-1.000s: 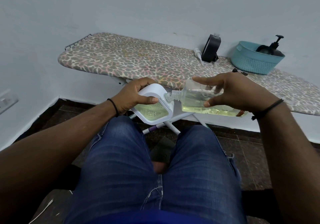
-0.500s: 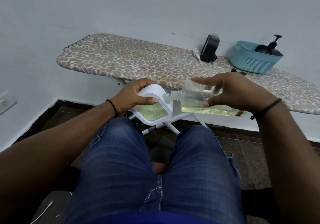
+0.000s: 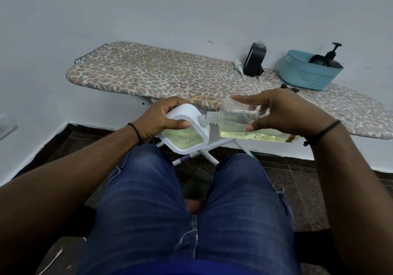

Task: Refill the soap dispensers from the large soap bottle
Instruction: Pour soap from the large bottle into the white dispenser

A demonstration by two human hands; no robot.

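My left hand (image 3: pixel 158 119) grips a white square soap dispenser (image 3: pixel 184 133) with yellowish soap behind its clear window, held above my knees. My right hand (image 3: pixel 282 113) holds the large clear soap bottle (image 3: pixel 238 123) lying almost level, yellow liquid pooled along its lower side. The bottle's threaded, uncapped neck (image 3: pixel 207 119) touches the dispenser's upper right corner. The bottle's far end is hidden behind my right hand and wrist.
A leopard-print ironing board (image 3: pixel 170 77) stands against the wall in front of me. On it are a black dispenser (image 3: pixel 254 61), a white pump head (image 3: pixel 239 66) and a blue basket (image 3: pixel 308 72) holding a black pump bottle (image 3: pixel 330 56). My jeans-clad legs fill the foreground.
Both hands hold nearly the same pose with the bottle neck at the dispenser. The view has shifted slightly; nothing was let go.
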